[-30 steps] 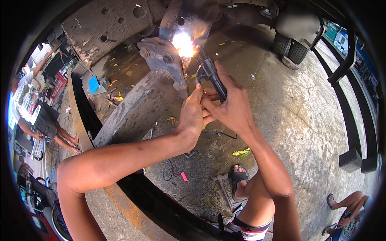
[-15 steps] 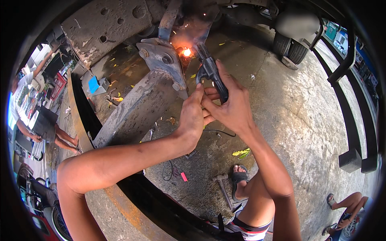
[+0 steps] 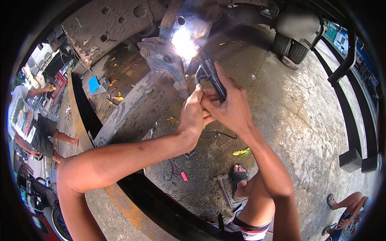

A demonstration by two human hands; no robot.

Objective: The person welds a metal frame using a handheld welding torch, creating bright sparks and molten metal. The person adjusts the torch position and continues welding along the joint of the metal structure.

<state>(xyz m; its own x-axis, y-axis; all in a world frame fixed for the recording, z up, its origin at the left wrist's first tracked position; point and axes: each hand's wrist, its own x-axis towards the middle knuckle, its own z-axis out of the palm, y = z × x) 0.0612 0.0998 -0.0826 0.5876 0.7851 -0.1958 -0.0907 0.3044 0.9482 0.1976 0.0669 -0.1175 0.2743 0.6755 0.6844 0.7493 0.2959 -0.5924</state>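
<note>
A black welding electrode holder [image 3: 212, 78] is gripped in my right hand [image 3: 231, 105], the fingers wrapped round its handle. My left hand [image 3: 192, 115] is closed beside it, its thumb against the holder's lower edge and its fingers meeting those of my right hand. Past the holder's tip a blinding white welding arc [image 3: 184, 42] burns at a steel plate with a round hole [image 3: 181, 21]. Glare hides the electrode's end and the joint. Just left of the arc sits a bolted metal bracket [image 3: 159, 58], on the end of a thick worn beam [image 3: 134, 106].
A rusty-edged curved rail [image 3: 120, 201] passes under my left arm. Beside my sandalled foot [image 3: 240, 182] lies a hammer [image 3: 224, 190]. Vehicle tires [image 3: 291, 48] stand at the far right. One person [image 3: 30, 120] stands at the left; another [image 3: 350, 213] sits at the lower right.
The small orange glow with flying sparks has become a large white arc that lights up the plate. My hands have barely shifted. The person at the left has moved and lowered an arm.
</note>
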